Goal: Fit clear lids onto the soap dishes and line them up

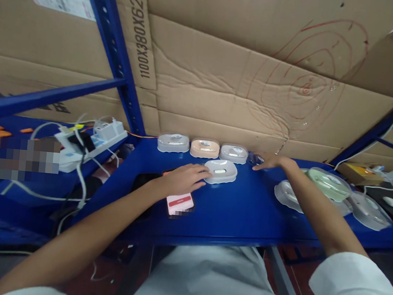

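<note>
My left hand (186,178) lies on the blue shelf, its fingers closed on the left edge of a white lidded soap box (221,171). My right hand (270,162) reaches to the back of the shelf, fingers stretched flat and touching a small clear lid (255,159). Behind the hands stands a row of three closed boxes: white (173,142), peach (205,148) and grey-white (234,153). A phone (179,203) with a red and white screen lies under my left wrist.
Right of my right arm lie a pale green box (329,183) and clear lids (370,211). A white power strip (90,142) with cables sits at the left. Blue rack posts (117,53) and cardboard sheets (258,70) rise behind the blue shelf (242,215).
</note>
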Demonstrator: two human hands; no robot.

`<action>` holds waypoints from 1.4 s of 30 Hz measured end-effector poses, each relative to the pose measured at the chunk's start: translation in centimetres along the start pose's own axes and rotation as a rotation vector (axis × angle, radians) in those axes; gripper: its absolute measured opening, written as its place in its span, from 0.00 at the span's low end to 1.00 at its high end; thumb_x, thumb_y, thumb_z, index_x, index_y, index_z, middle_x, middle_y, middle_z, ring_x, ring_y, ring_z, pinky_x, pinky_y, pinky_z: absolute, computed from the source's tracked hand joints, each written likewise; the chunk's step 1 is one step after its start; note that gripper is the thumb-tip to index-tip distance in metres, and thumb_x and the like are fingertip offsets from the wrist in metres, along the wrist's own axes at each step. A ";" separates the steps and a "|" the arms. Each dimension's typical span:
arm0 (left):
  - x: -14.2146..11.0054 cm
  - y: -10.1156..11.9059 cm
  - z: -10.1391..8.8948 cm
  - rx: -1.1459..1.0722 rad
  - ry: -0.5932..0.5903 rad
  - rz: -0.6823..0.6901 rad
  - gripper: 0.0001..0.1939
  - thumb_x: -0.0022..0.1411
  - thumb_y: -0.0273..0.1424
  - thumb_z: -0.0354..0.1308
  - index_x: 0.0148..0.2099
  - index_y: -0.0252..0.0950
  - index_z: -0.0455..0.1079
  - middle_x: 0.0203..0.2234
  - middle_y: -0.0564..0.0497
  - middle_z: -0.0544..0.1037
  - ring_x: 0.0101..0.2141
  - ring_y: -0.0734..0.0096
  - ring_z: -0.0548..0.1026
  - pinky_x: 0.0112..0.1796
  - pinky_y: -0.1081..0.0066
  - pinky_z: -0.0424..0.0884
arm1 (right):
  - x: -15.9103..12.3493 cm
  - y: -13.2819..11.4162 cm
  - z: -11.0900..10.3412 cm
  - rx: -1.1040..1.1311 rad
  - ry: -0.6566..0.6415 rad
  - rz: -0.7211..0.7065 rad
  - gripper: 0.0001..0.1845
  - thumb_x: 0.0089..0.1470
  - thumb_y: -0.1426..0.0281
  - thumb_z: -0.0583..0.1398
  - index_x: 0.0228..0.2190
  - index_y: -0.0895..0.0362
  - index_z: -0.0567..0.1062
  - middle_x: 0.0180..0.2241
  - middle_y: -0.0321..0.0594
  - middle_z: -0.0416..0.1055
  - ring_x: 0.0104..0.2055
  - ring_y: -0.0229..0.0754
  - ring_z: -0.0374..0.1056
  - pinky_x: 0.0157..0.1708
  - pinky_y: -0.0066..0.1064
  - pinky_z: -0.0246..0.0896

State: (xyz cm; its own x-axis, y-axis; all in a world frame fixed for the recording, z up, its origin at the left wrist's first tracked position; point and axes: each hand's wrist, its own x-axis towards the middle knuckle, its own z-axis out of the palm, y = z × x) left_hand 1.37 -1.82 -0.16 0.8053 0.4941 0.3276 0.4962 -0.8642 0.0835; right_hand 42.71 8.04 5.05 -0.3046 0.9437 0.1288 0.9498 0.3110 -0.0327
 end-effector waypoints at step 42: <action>-0.2 -1.8 0.3 -0.389 0.065 -0.174 0.41 0.66 0.41 0.69 0.75 0.44 0.57 0.68 0.39 0.69 0.53 0.56 0.81 0.54 0.58 0.79 | -6.4 -16.9 5.3 0.214 0.069 -0.466 0.44 0.66 0.46 0.60 0.75 0.48 0.55 0.75 0.52 0.52 0.77 0.64 0.49 0.70 0.63 0.54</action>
State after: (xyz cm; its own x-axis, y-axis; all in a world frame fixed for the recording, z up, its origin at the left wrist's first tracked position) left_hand 0.42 -0.36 -0.69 0.6920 0.6396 0.3349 0.4539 -0.7461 0.4871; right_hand 28.28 -2.66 -0.44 -0.6794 0.6924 0.2429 0.6766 0.7192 -0.1578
